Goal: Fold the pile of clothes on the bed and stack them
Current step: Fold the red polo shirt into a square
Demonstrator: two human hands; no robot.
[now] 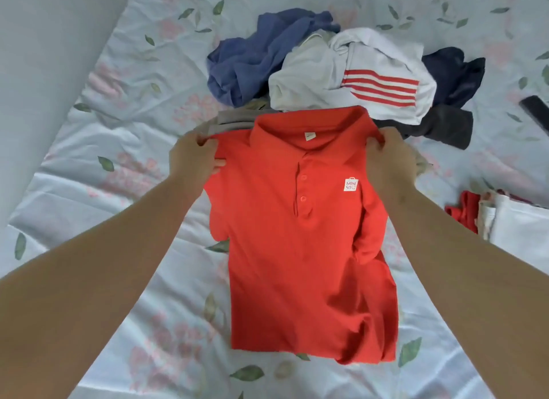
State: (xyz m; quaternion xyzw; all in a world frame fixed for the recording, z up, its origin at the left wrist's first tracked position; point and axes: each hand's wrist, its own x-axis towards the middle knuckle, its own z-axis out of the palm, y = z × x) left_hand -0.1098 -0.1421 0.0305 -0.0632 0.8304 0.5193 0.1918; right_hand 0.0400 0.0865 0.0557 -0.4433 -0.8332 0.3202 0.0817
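A red polo shirt (300,235) with a small white chest logo lies front up in the middle of the bed, its sides folded in. My left hand (194,158) pinches its left shoulder and my right hand (389,161) pinches its right shoulder. Beyond the collar sits the unfolded pile: a blue garment (252,59), a white garment with red stripes (353,74), a navy garment (454,74) and a dark grey one (439,128). A grey garment (234,120) peeks out beside the red collar.
The bed has a pale floral sheet (124,149). At the right edge lies a stack of folded clothes, red (465,213) and white (517,223). A dark flat object (536,109) rests on the sheet at far right. A grey wall (44,57) borders the bed's left side.
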